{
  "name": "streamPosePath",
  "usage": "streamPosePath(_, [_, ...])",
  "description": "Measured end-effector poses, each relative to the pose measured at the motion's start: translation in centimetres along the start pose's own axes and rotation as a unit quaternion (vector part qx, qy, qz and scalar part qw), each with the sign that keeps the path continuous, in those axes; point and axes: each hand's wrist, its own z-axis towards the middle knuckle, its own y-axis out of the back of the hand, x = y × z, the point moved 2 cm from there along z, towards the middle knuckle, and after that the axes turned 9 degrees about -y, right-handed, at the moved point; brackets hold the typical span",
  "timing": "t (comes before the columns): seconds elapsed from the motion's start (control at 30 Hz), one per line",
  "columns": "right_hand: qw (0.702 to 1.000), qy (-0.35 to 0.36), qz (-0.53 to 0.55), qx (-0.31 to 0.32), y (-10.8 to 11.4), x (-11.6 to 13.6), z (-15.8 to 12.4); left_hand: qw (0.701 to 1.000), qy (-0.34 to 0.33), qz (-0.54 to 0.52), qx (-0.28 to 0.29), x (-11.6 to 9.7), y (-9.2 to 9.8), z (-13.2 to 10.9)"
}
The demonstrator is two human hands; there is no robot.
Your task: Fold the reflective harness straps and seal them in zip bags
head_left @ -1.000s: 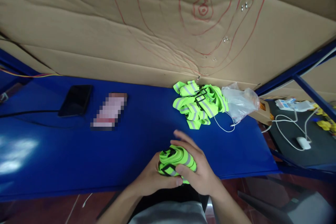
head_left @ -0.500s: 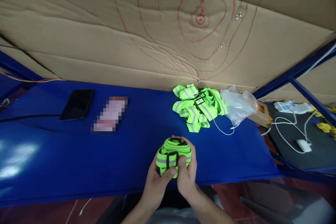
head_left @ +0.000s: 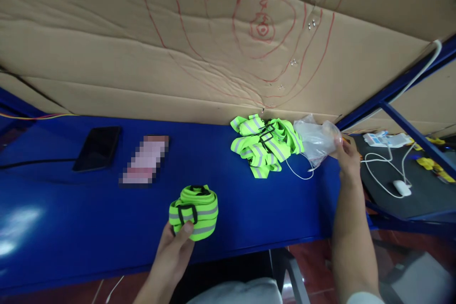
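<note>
Two hands are busy at the blue table [head_left: 71,228]. The left hand [head_left: 174,251] holds a rolled green band [head_left: 195,206] tight. Its thumb presses on the front, and the roll sticks up past the fingertips, low over the table's near edge. The right hand [head_left: 345,154] is far out to the side, touching a clear plastic bag [head_left: 315,137]. It may be pinching the bag, but I cannot tell. A pile of green bands [head_left: 261,145] lies just beside the bag.
</note>
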Motion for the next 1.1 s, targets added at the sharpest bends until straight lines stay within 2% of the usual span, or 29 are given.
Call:
streamPosePath(0.07, [1.0,-0.003,0.007,-0.014,0.3,0.9,-0.7,1.0,0.02,-0.024,0.004,0.2,0.1,0.0])
streamPosePath(0.13, [0.999,0.034,0.013,-0.041,0.8,3.5,-3.9,0.998,0.043,-0.032,0.027,0.5,-0.1,-0.1])
streamPosePath(0.17, [0.993,0.103,0.007,-0.053,1.0,5.3,-6.3,0.997,0.056,-0.03,0.051,0.7,-0.3,-0.4])
streamPosePath(0.2, [0.984,0.171,0.005,-0.04,1.1,7.1,-9.0,0.994,0.069,-0.027,0.077,0.8,-0.6,-0.7])
streamPosePath(0.23, [0.973,0.229,0.008,-0.006,1.1,8.8,-11.9,0.992,0.077,-0.025,0.101,0.8,-0.9,-1.0])
streamPosePath(0.3, [0.947,0.303,0.012,0.108,0.8,11.7,-17.3,0.988,0.079,-0.019,0.134,0.8,-1.4,-1.7])
streamPosePath(0.37, [0.923,0.326,0.028,0.204,0.1,13.3,-21.3,0.986,0.067,-0.001,0.15,0.7,-1.7,-2.1])
streamPosePath(0.43, [0.902,0.323,0.046,0.283,-0.7,13.7,-23.8,0.983,0.069,0.026,0.17,0.6,-1.5,-2.0])
streamPosePath(0.53, [0.889,0.281,0.074,0.354,-1.7,13.0,-25.4,0.982,0.083,0.057,0.158,0.7,-0.5,-1.4])
streamPosePath(0.63, [0.897,0.212,0.09,0.377,-2.4,12.1,-26.1,0.985,0.091,0.08,0.127,0.5,0.2,-1.2])
streamPosePath(0.7, [0.895,0.172,0.102,0.399,-2.6,12.0,-26.4,0.982,0.099,0.103,0.121,0.3,0.1,-1.4])
streamPosePath(0.87, [0.866,0.095,0.159,0.465,-2.8,12.6,-26.7,0.97,0.129,0.169,0.121,-0.2,-0.4,-1.8])
streamPosePath(0.97, [0.859,0.063,0.193,0.47,-2.5,12.8,-26.5,0.966,0.145,0.159,0.144,-0.2,-0.6,-1.6])
streamPosePath(1.1, [0.866,0.027,0.216,0.449,-1.6,12.8,-25.9,0.97,0.133,0.15,0.139,-0.4,-1.0,-1.3])
